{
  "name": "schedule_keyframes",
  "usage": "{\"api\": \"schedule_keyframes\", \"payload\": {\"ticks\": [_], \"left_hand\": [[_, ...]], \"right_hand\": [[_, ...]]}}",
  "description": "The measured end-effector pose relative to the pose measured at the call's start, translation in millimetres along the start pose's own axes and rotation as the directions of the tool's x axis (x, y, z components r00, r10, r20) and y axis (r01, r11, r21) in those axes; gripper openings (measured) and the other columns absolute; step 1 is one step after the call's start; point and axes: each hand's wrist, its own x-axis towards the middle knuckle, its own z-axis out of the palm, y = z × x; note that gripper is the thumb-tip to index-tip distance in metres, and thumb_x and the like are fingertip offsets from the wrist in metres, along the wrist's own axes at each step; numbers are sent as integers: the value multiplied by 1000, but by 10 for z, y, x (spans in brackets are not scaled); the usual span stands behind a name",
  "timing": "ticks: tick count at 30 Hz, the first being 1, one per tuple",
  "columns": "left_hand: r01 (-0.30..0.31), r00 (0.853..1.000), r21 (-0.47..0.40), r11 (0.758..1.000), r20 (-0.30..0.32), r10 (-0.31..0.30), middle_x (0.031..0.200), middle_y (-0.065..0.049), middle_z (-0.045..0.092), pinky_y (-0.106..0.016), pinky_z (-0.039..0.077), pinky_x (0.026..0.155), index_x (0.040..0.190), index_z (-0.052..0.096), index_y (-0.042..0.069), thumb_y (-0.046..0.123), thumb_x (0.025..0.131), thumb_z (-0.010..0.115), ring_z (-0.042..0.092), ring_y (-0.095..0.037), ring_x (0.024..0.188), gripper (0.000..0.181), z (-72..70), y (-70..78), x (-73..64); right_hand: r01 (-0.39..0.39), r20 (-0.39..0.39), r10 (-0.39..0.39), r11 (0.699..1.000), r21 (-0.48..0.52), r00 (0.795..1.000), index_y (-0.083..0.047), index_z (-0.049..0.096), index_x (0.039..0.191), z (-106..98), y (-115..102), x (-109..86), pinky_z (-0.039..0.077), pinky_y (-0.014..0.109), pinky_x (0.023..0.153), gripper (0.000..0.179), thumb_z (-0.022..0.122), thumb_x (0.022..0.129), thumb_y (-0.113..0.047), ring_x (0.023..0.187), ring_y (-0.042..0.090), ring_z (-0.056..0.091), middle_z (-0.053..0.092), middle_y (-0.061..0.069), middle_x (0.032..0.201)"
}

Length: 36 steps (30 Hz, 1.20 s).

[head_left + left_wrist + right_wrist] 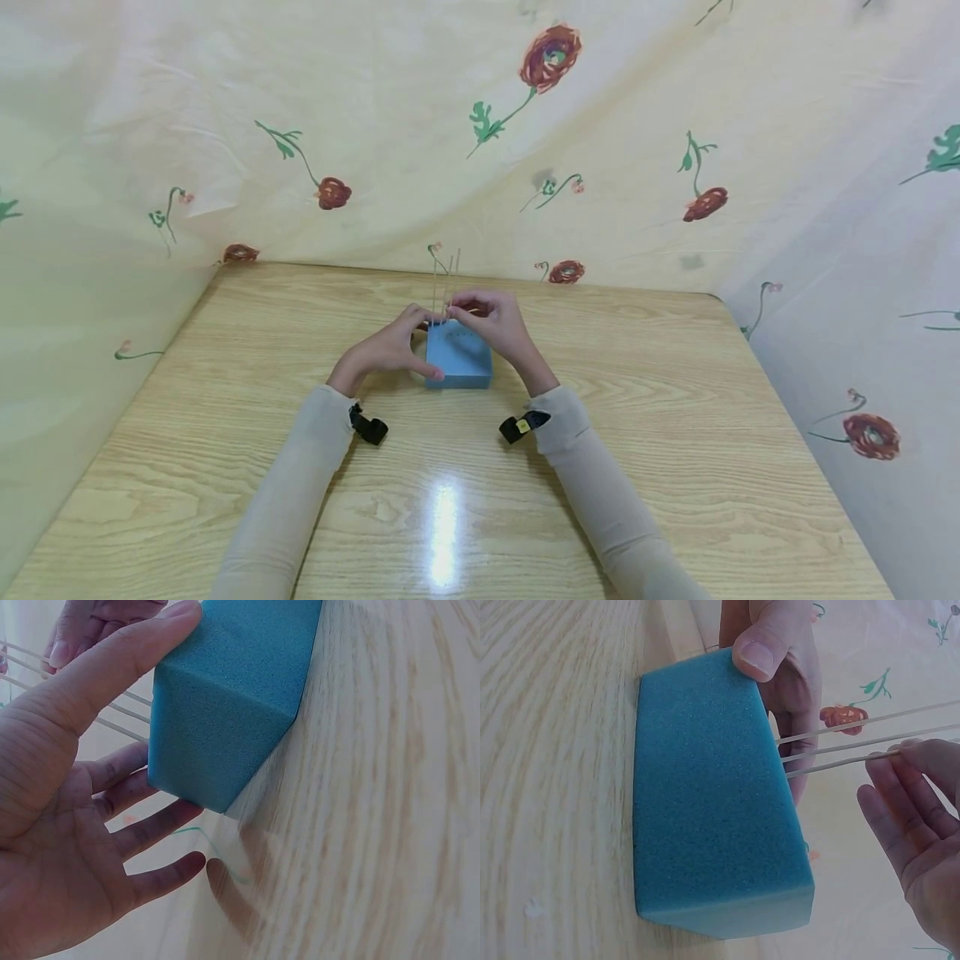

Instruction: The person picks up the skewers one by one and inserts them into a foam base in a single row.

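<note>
A blue foam block (459, 360) sits on the table, with a row of small dark holes across its top near the far edge. My left hand (386, 344) spans the block's left side and holds it, thumb on the near edge and fingers toward the far side. Three thin, pale sticks stand upright in the block near its far left corner. Between thumb and fingertips, my right hand (495, 323) pinches one stick (840, 763) a short way above the foam. The other two sticks, one of them the outer stick (855, 724), rise beside it in the right wrist view.
The wood-grain table (660, 467) ends at a flowered cloth (420, 125) hanging behind it and along both sides. Black wrist cameras are strapped on, the left camera (369, 426) and the right camera (522, 426). A light reflection shows on the table between the forearms.
</note>
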Motion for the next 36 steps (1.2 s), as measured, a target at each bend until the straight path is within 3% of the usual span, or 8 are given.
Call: {"api": "schedule_keyframes", "payload": {"ticks": [6,13,19,27,32,36], "left_hand": [[12,1000,-8,1000,0,-12,148,-18,34,-59,28,120,152,40,5,15,78,90,32,-40,143,89,-16,22,23],[18,1000,-35,999,18,-17,146,-24,33,-61,26,120,150,40,-3,9,80,87,32,-43,142,85,-79,371,-112],[19,1000,-36,999,22,-18,147,-24,33,-62,26,120,149,39,-4,9,81,86,31,-44,142,84,-102,372,-89],[10,1000,-37,999,30,-9,144,-23,34,-61,27,120,148,40,-4,8,81,86,32,-44,142,82,-135,355,-49],[2,1000,-27,1000,29,-1,143,-23,35,-62,28,118,148,40,-4,9,82,85,33,-44,141,81,-161,351,-35],[-2,1000,-21,1000,28,3,143,-24,35,-63,28,117,148,40,-5,9,82,85,33,-44,141,82,-175,335,-14]], "right_hand": [[25,-4,-25,1000,6,1000,5,76,101,-10,26,31,60,25,74,13,72,94,-5,87,22,74,75,23,102],[22,-19,-22,1000,3,1000,4,77,100,-5,62,73,59,24,72,11,73,94,-5,84,19,73,75,21,100],[17,-36,-17,1000,-5,999,5,77,101,4,70,106,58,22,72,13,74,93,-4,84,26,74,75,24,101],[4,-46,-5,1000,-13,999,12,74,103,15,-46,112,56,18,72,14,71,92,4,83,21,73,73,30,103],[-2,-47,1,1000,-12,999,13,74,101,10,-225,96,57,19,72,13,70,92,4,84,32,74,74,28,101],[-3,-47,3,1000,-6,999,14,73,100,6,-223,116,57,20,72,12,70,92,5,86,41,73,74,28,100]]}}
